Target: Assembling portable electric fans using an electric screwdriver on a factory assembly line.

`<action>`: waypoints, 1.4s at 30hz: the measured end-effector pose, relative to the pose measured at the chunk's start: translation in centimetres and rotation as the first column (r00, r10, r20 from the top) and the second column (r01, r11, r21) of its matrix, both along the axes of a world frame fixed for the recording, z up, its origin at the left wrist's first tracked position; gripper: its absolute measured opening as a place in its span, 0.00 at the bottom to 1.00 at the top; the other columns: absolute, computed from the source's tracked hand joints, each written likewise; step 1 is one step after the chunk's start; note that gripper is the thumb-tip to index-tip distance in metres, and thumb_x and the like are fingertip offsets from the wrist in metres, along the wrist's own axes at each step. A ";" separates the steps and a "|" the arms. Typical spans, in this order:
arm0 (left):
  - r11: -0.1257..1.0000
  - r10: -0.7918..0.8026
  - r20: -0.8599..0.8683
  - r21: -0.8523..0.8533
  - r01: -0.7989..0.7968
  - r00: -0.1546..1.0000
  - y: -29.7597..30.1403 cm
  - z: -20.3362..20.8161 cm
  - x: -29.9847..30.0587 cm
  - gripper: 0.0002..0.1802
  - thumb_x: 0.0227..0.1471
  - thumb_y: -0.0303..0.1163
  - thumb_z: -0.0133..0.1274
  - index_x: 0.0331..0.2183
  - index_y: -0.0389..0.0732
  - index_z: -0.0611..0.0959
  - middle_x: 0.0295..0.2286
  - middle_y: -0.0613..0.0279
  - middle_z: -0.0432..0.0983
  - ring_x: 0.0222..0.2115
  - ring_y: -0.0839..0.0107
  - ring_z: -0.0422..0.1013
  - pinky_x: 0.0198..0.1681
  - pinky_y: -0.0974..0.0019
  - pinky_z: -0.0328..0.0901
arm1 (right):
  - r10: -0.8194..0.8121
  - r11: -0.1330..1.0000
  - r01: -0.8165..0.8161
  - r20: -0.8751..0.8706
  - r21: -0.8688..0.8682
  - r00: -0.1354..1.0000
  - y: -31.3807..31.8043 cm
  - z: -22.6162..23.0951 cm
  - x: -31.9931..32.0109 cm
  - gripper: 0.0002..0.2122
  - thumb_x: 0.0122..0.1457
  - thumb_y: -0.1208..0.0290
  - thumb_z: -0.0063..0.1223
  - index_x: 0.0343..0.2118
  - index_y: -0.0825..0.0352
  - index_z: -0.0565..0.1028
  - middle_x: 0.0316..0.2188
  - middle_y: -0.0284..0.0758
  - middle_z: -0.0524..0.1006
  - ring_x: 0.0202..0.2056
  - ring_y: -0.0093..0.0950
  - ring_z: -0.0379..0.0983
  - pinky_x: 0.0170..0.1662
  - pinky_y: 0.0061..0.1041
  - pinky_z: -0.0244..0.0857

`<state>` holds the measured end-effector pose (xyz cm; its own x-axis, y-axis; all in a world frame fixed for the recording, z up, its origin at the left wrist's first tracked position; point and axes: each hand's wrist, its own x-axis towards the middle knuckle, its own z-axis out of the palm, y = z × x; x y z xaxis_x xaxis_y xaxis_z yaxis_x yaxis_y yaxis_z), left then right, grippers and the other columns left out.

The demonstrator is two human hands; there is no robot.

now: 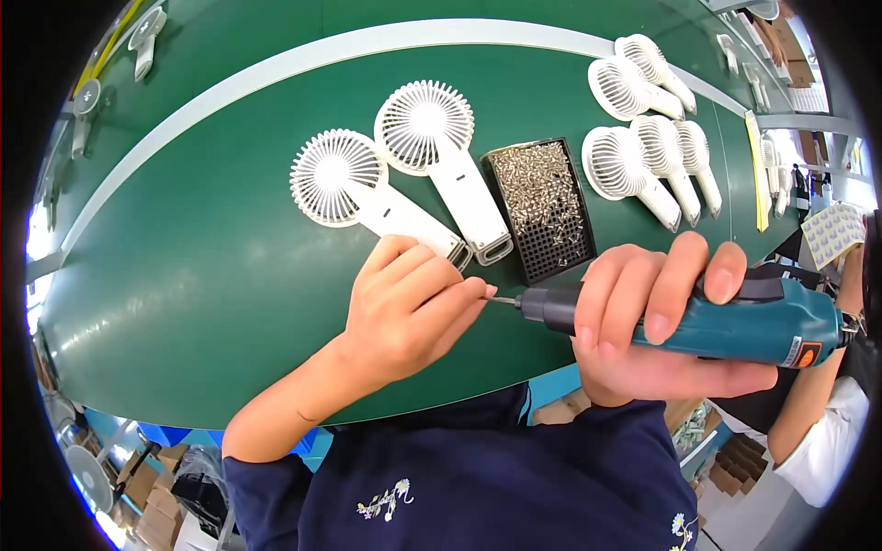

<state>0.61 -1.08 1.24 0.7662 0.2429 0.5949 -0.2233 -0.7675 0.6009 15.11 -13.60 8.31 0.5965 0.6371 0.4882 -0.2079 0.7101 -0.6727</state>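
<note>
Two white handheld fans lay side by side on the green worktop, the left fan and the right fan, each with a round ribbed plastic grille and a flat rectangular handle pointing toward the near right. Just right of them sat one black rectangular tray, its far part heaped with small shiny metal screws and its near part showing a bare grid of tiny holes. Farther right, a cluster of five more white fans lay overlapping, smooth and matte like the first two. One electric screwdriver, with a teal plastic body, a dark grey nose and a thin metal bit, was held level above the near edge of the worktop, its bit pointing left. The right hand was wrapped firmly around the screwdriver's body. The left hand was pinched at the tip of the bit, thumb and forefinger closed together; whatever they held was too small to tell. A pale curved stripe ran across the far part of the worktop.
</note>
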 end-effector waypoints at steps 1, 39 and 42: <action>1.000 0.003 0.001 -0.002 -0.003 1.000 0.1 0.0 -0.1 0.14 0.32 0.23 0.68 0.28 0.39 0.85 0.21 0.67 0.69 0.21 0.68 0.64 0.28 0.65 0.58 | 0.003 1.000 -0.003 0.004 0.013 1.000 0.1 0.0 0.0 0.31 0.57 0.36 0.51 0.46 0.64 0.66 0.26 0.32 0.70 0.12 0.24 0.67 0.16 0.27 0.69; 0.978 0.046 -0.358 -0.176 -0.116 0.933 1.3 0.1 -1.0 0.13 0.47 0.28 0.63 0.38 0.40 0.82 0.27 0.61 0.72 0.20 0.59 0.73 0.23 0.59 0.67 | 0.295 0.954 -0.279 0.197 -0.107 0.935 2.9 -1.8 0.0 0.17 0.59 0.69 0.59 0.47 0.71 0.68 0.33 0.46 0.72 0.30 0.35 0.72 0.33 0.30 0.69; 0.977 0.043 -0.370 -0.177 -0.116 0.928 1.1 0.0 -0.9 0.13 0.48 0.27 0.62 0.38 0.40 0.82 0.27 0.61 0.72 0.21 0.59 0.73 0.23 0.59 0.68 | 0.300 0.953 -0.297 0.255 -0.051 0.919 2.9 -2.1 0.2 0.20 0.58 0.68 0.62 0.48 0.72 0.68 0.35 0.47 0.72 0.32 0.35 0.72 0.37 0.32 0.70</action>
